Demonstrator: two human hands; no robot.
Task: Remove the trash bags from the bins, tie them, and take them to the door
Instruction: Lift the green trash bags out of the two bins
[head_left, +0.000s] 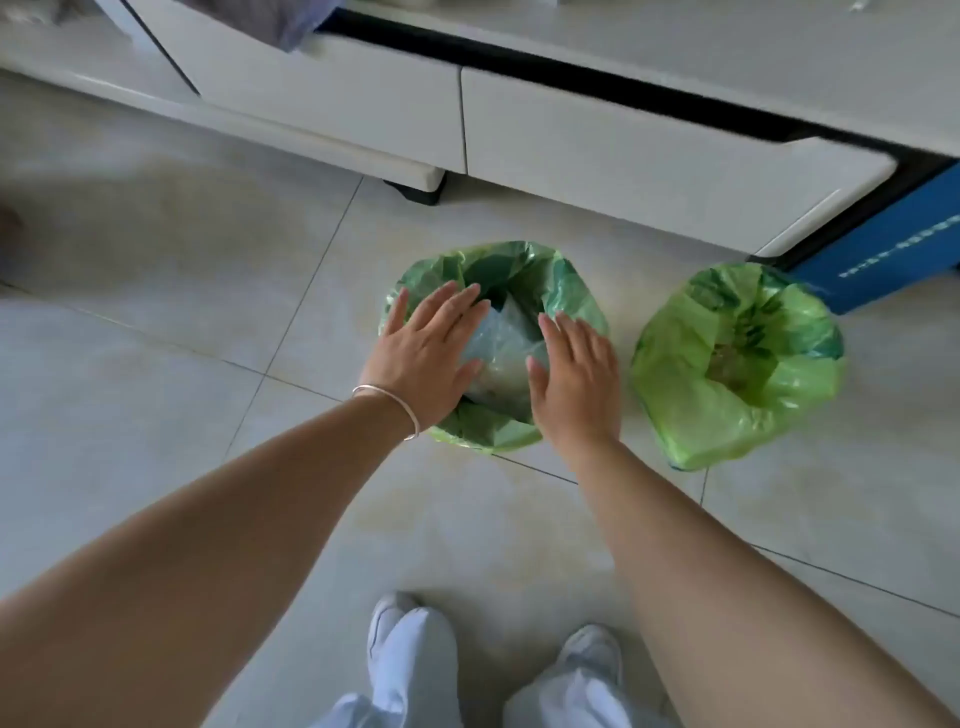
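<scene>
Both hands hover flat-fingered over the left bag, left hand and right hand on opposite sides, holding nothing, likely to gather its rim. The right bag waits untouched just beside it.

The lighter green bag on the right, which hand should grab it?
Probably the right hand. It hovers nearer that lighter bag, fingers straight and empty. The left hand is over the darker bag, farther away.
</scene>
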